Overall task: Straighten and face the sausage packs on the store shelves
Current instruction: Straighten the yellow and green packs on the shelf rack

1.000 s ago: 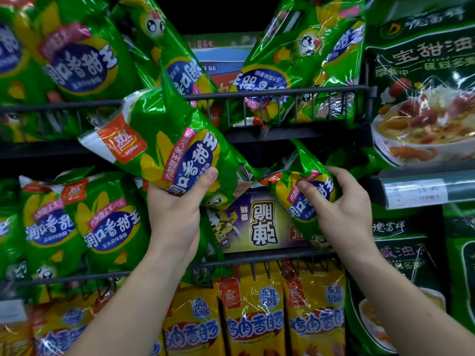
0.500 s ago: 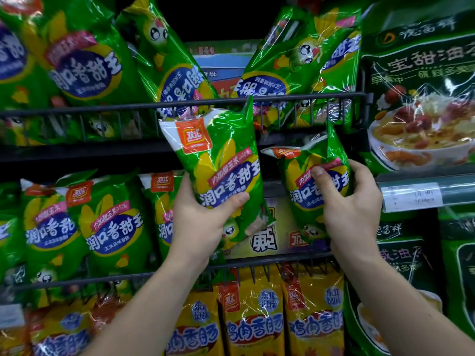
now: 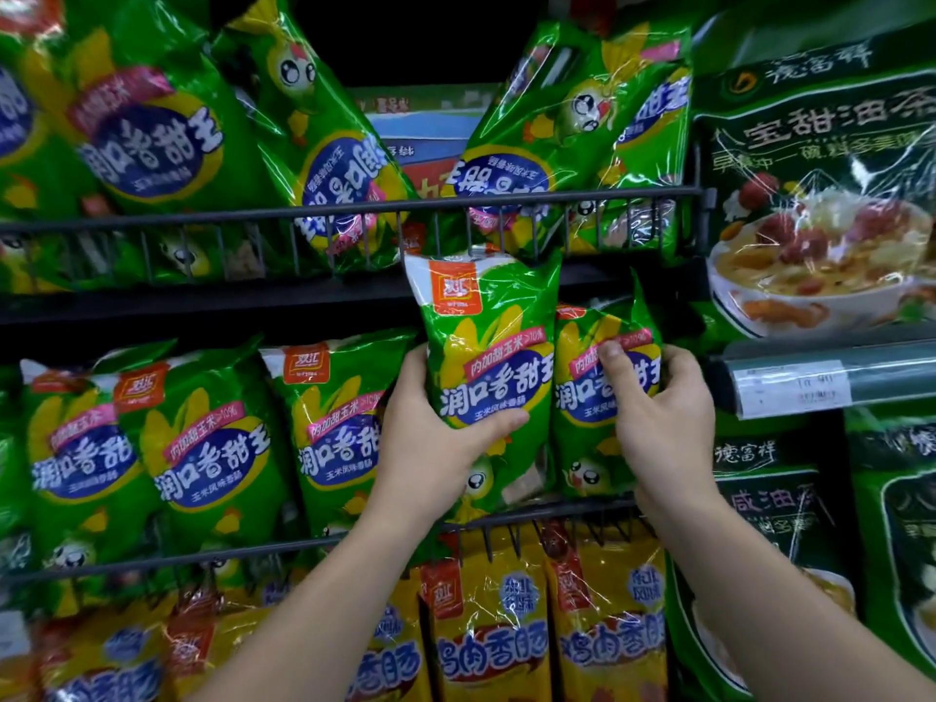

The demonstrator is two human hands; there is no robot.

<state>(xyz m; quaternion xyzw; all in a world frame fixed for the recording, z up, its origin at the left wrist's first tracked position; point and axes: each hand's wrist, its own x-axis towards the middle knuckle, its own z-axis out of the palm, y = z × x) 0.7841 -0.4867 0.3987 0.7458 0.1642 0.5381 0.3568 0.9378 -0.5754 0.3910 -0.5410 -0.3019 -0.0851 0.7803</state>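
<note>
Wire shelf (image 3: 557,511) carries upright green sausage packs (image 3: 207,448); yellow packs (image 3: 491,635) beneath.

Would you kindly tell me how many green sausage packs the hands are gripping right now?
2. The left hand holds the taller pack upright; the right hand grips the shorter pack right beside it. No others are held.

The left hand (image 3: 430,448) hides its fingers behind the upright green pack (image 3: 489,347), and the right hand (image 3: 663,428) tucks its fingertips behind the neighbouring pack (image 3: 582,428). Just right of those fingertips, the price label (image 3: 792,388) is too blurred to read.
</note>
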